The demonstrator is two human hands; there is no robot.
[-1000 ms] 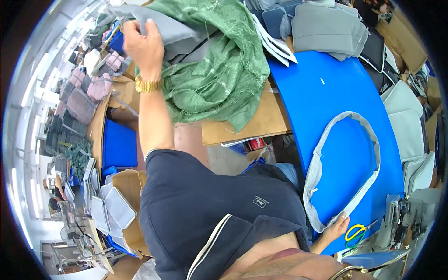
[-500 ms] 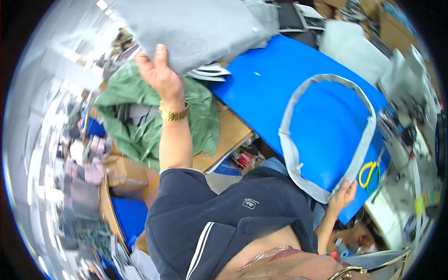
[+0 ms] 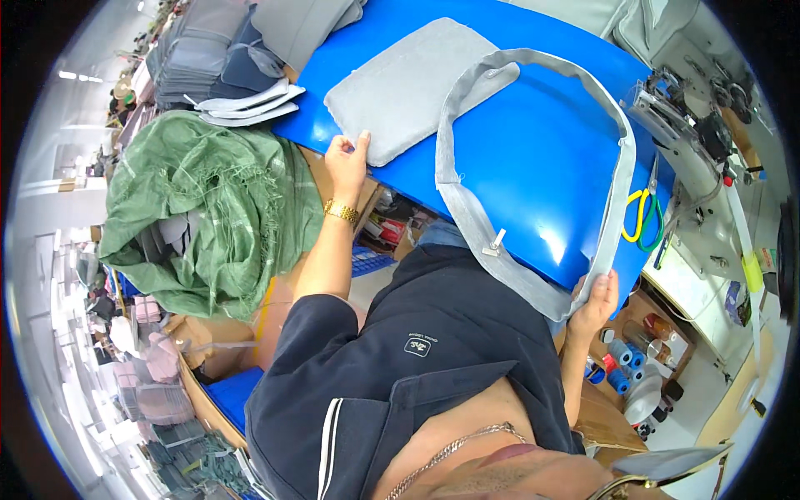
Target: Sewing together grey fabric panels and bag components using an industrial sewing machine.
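My left hand (image 3: 348, 162) pinches the near left corner of a flat grey fabric panel (image 3: 400, 92), which lies on the blue tabletop (image 3: 542, 183). In my right hand (image 3: 596, 304) is the near right end of a long grey fabric strip (image 3: 621, 179), joined into a wide loop. The loop's far left part overlaps the panel's right side. Near the loop's front edge a small white tab, like a zipper pull, sticks up.
Yellow-and-green-handled scissors (image 3: 644, 218) lie at the table's right edge beside a sewing machine (image 3: 687, 133). Stacked grey pieces (image 3: 187, 62) and white curved pieces (image 3: 250, 107) are at the far left. A green woven sack (image 3: 225, 200) stands left; blue thread spools (image 3: 621, 375) sit lower right.
My left hand has brought the grey panel down and right from the far left onto the blue tabletop. My right hand keeps its hold on the loop. The whole view has shifted.
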